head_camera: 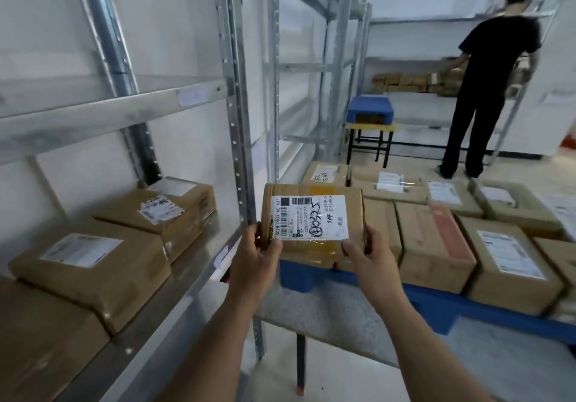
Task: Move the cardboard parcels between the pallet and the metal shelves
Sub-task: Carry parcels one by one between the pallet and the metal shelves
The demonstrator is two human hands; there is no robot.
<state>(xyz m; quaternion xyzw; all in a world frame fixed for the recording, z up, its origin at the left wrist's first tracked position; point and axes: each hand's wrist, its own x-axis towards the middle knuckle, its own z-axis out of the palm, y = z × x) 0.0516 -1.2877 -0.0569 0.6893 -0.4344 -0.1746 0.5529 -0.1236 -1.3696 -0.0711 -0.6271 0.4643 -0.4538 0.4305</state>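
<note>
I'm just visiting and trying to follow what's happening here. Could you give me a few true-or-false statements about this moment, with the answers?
1. Both hands hold one parcel. True: left hand, right hand.
2. The held parcel's label is blank. False: it carries a barcode and handwriting.
3. Parcels lie on the metal shelf at left. True.
4. The pallet is red. False: it is blue.
5. Another person stands at the far shelves. True.
</note>
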